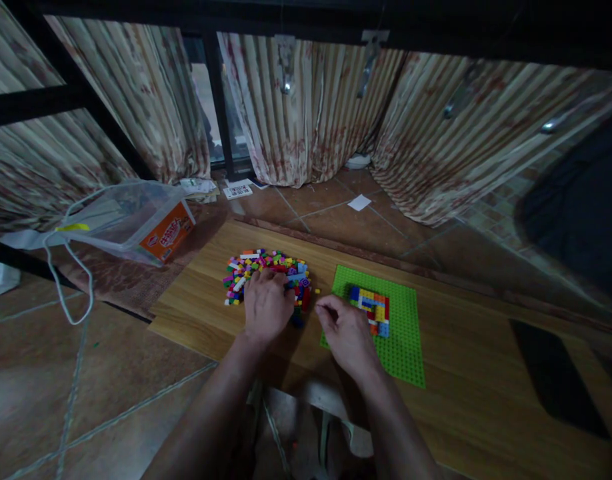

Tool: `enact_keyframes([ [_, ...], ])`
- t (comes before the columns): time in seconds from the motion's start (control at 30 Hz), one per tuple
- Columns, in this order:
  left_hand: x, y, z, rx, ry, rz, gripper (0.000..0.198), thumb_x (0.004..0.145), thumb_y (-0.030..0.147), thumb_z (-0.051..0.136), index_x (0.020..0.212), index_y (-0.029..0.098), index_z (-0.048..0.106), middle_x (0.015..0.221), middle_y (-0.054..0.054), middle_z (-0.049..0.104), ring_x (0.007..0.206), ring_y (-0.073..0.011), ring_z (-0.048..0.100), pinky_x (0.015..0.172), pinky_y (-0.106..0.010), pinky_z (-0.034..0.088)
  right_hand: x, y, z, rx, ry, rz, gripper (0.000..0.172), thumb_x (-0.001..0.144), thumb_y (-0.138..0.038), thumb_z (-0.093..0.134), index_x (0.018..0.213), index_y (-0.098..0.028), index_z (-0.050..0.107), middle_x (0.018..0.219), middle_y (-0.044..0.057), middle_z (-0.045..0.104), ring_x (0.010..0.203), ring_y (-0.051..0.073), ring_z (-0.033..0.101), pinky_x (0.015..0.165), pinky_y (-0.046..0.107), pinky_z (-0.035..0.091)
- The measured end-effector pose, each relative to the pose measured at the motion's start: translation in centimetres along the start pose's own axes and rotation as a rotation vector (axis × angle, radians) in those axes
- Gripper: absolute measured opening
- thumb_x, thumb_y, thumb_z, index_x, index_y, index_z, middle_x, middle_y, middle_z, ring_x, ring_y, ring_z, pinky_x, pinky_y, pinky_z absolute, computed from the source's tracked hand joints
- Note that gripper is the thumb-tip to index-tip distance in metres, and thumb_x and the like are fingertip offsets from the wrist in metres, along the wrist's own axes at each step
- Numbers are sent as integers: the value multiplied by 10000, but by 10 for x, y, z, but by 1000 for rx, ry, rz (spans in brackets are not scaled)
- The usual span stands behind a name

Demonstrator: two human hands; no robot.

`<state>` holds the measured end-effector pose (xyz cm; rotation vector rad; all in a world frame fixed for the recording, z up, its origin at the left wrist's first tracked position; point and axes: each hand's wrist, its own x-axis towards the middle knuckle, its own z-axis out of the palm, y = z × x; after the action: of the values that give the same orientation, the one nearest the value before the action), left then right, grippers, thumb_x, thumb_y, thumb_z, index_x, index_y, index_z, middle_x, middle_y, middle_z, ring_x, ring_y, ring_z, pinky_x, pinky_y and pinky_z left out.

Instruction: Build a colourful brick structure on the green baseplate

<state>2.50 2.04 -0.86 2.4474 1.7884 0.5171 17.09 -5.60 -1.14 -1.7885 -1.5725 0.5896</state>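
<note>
My left hand [269, 303] lies over a pile of small mixed-colour toy building bricks [246, 267], its fingers stretched out among them and the fingertips partly hidden. Over the left edge of a green studded baseplate [406, 347] is my right hand [349, 333], thumb and forefinger pinched together; whatever may be between them is too small to make out. A low brick structure [381, 310] in blue, yellow, red, orange and white sits on the baseplate, partly covered by the right hand. One small yellow brick [317, 291] lies apart, between the pile and the baseplate.
A wooden table [466, 360] carries everything, with a dark flat panel [556, 377] at its right. Left of it, a clear plastic tub [121, 220] with an orange label stands on the floor near a white cord [69, 307]. Striped curtains [306, 120] hang behind.
</note>
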Motion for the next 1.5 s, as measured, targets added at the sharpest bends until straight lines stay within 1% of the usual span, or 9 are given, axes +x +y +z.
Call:
enact_keyframes([
  [0.17,4,2,1,-51,-5,17,181,820,207,530,859,177,704,954,-119,652,948,-293,588,857,-422,458,3,-1,2,11,11,-9,170,894,-213,486,836,-198,645,767,26,663,704,172,605,661,281,414],
  [0.27,4,2,1,-282,-5,29,181,837,210,503,881,152,669,958,-111,649,934,-261,594,857,-390,459,3,-4,-1,70,77,25,169,897,-236,497,878,-197,661,818,35,689,727,175,626,688,289,441],
  [0.47,-2,11,-1,-876,-330,5,174,873,313,485,899,182,595,752,-1,625,682,-166,600,632,-278,462,6,0,-2,329,140,113,256,908,-324,504,1081,-205,650,1006,54,720,804,175,670,728,302,504],
  [0.57,-5,18,-2,-1010,-340,-44,153,857,310,511,903,180,575,765,2,626,657,-153,602,619,-268,471,7,4,3,447,121,144,295,903,-379,511,1096,-198,641,1023,64,722,821,180,683,733,311,522],
  [0.67,-8,23,0,-1000,-250,-21,134,864,295,515,915,184,570,793,-9,630,696,-154,608,651,-268,475,8,4,6,544,130,169,330,860,-416,577,1086,-184,642,943,58,727,775,179,683,706,302,532],
  [0.83,-16,27,8,-933,-172,3,136,889,285,492,961,209,579,806,-5,634,697,-151,612,663,-269,475,6,0,7,494,167,128,240,851,-257,564,1044,-178,681,952,55,740,857,181,689,793,305,531],
  [1.13,-15,25,11,-969,-296,-75,190,873,335,488,944,201,602,729,5,623,656,-154,599,632,-266,473,7,2,4,316,183,132,252,853,-196,545,1061,-176,685,1021,71,737,920,189,683,857,323,521],
  [1.3,-15,30,6,-884,-305,-49,257,867,376,508,977,182,636,874,-35,678,799,-178,632,743,-287,484,4,-4,6,150,151,55,289,840,-110,492,1048,-181,680,1006,78,715,906,195,665,840,328,514],
  [1.5,-13,28,8,-846,-326,-63,229,873,364,481,858,182,619,675,6,616,579,-137,545,566,-245,426,2,-5,5,108,81,18,295,821,-92,502,1036,-193,677,946,65,698,840,190,652,787,319,518],
])
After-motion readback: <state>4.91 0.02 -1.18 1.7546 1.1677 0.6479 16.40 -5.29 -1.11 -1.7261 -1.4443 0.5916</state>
